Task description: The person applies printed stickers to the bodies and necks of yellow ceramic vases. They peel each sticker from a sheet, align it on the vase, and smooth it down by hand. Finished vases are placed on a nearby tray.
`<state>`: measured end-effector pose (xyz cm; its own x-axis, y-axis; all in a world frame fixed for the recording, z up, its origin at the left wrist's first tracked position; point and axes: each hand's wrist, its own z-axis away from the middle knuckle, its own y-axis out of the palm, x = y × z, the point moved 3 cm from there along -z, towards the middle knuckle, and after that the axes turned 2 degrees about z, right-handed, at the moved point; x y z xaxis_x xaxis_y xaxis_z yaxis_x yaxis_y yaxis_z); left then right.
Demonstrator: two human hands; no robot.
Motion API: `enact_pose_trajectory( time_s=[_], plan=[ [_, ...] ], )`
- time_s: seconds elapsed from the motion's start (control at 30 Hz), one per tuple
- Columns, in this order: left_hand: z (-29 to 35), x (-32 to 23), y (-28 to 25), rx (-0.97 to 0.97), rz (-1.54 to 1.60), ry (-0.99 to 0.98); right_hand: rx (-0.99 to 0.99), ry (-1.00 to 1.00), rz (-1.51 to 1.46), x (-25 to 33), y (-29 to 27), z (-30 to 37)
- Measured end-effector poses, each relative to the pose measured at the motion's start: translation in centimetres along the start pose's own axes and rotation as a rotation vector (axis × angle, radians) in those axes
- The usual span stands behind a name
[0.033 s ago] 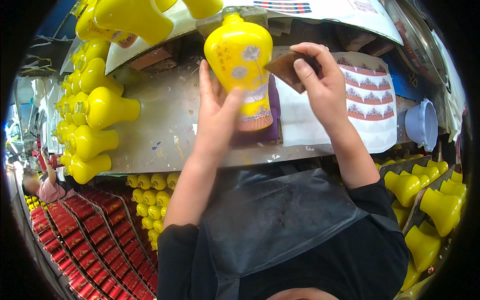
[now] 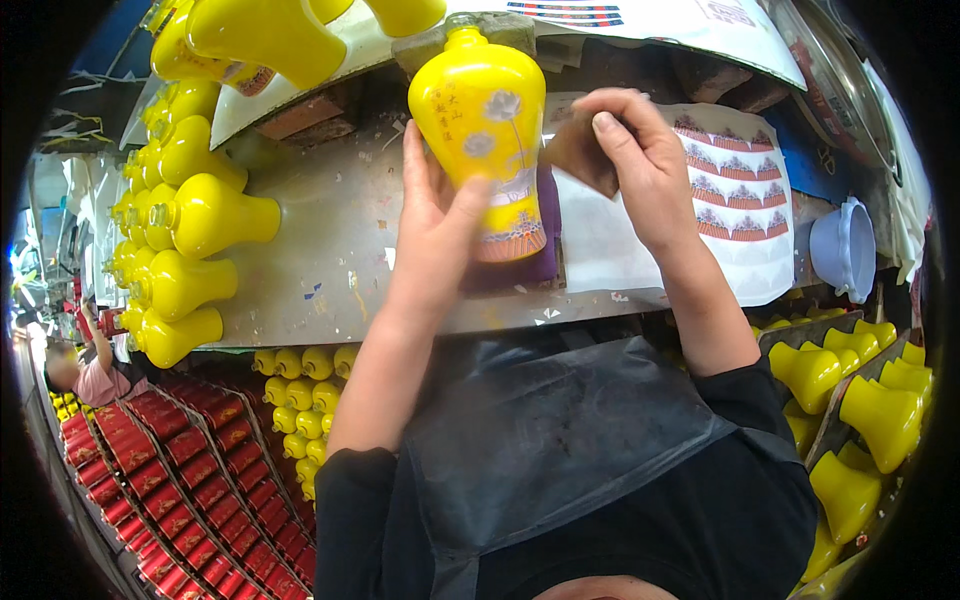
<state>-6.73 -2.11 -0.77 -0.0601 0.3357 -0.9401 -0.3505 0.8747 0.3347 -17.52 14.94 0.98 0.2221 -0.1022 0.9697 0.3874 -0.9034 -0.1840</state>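
A glossy yellow bottle [image 2: 470,95] lies on its side, neck pointing away from me, with grey flower decoration and a patterned band round its base. My left hand [image 2: 432,210] grips its left side, thumb across the lower front. In my right hand [image 2: 645,165], pinched between thumb and fingers, is a flat brown scraper-like piece [image 2: 583,157], blurred by motion. Its tip comes close to the bottle's right side; whether they touch I cannot tell. The bottle's neck rests at a grey block [image 2: 410,52], and purple cloth [image 2: 546,200] shows beside its lower part.
Several yellow bottles [image 2: 225,215] line the table's [image 2: 320,225] left side. Right of my work lies a sheet of patterned decals [image 2: 735,185], with a pale blue basin [image 2: 843,250] beyond. Racked red cylinders [image 2: 190,470] stand lower left, near another person [image 2: 95,375]. More yellow bottles [image 2: 845,490] stand lower right.
The brown piece has tilted, and its tip has drawn slightly right and nearer to me. My right fingers have shifted a little left. The bottle and my left hand have barely moved.
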Motion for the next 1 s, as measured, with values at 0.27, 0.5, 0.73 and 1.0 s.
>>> enact_pose_trajectory(
  time_s=[0.27,0.5,0.73,1.0],
  plan=[
    [-0.6,0.2,0.9,0.061,-0.114,0.058,0.262,0.050,0.204,-2.5,2.7,0.7],
    [-0.8,1.2,1.1,-0.051,-0.315,0.076,0.268,0.004,0.156,-2.7,2.3,-0.1],
    [-0.3,0.9,0.5,-0.010,-0.049,-0.034,0.325,0.038,0.207,-2.6,2.4,0.2],
    [-0.3,0.5,0.9,0.058,-0.070,-0.027,0.307,-0.080,0.281,-4.0,3.0,0.5]
  ],
)
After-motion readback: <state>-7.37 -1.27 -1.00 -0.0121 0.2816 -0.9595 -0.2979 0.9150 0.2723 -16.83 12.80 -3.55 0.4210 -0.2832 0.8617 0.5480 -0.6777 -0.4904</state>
